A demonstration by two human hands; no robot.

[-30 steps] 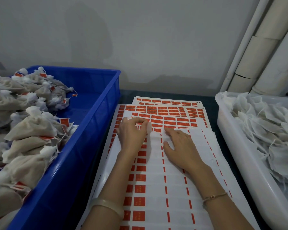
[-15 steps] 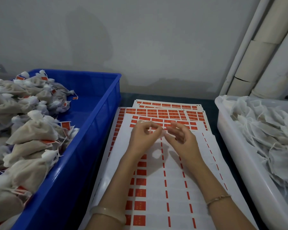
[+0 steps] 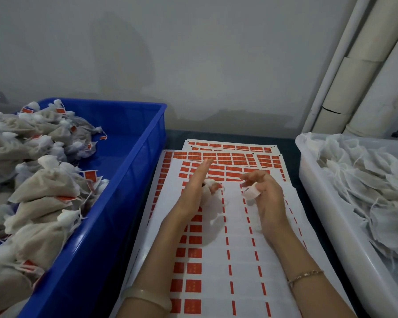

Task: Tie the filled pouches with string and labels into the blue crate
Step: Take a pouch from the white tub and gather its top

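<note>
Both hands have lifted off the label sheet [image 3: 216,260] and parted: the left hand [image 3: 197,191] pinches a peeled label [image 3: 213,185] and the right hand [image 3: 265,198] grips a second label [image 3: 251,192], so tagging looks next. Tied pouches [image 3: 44,187] fill the blue crate [image 3: 124,180]; untied pouches [image 3: 365,180] wait in a white tub [image 3: 319,203] on the dark table [image 3: 175,136], against a grey wall [image 3: 193,65].

Both forearms stretched forward side by side, left grip [image 3: 199,190] edge-up, forefinger [image 3: 203,167] straight out, other fingers curled on a small label [image 3: 213,185], right grip [image 3: 265,198] just beside it, not touching, fingers bent, pinching a white label strip [image 3: 251,193]
</note>
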